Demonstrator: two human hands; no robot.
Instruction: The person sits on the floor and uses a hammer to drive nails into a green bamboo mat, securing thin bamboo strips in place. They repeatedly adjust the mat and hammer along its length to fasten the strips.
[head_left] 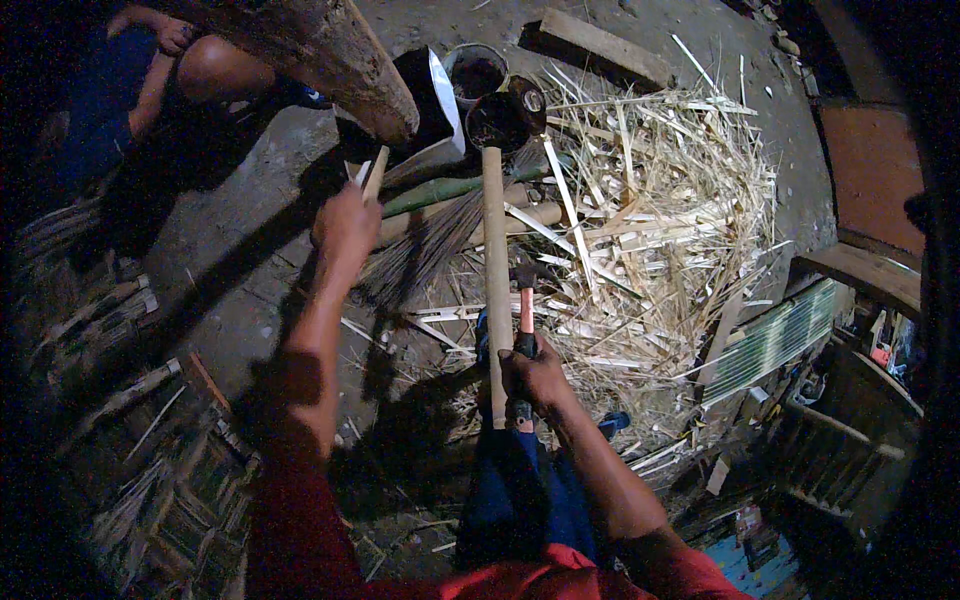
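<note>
My left hand [348, 228] is closed around a short split piece of bamboo [377, 174], whose upper end sticks out past the fingers beside a pale sliver. My right hand [540, 376] grips a hammer-like tool [527, 308] with a reddish shaft and a black-wrapped section; its dark head points away from me and is hard to make out. Alongside it, a long bamboo pole [495, 250] runs from my lap towards the buckets. The fingers of my right hand are against or very near that pole; I cannot tell which.
A heap of pale bamboo strips and shavings [660, 210] covers the floor at right. Beyond the pole are buckets [476, 72], a stick broom [425, 245] and a green bamboo pole [430, 193]. A thick log [330, 60] slants in above. A person [225, 68] sits at far left.
</note>
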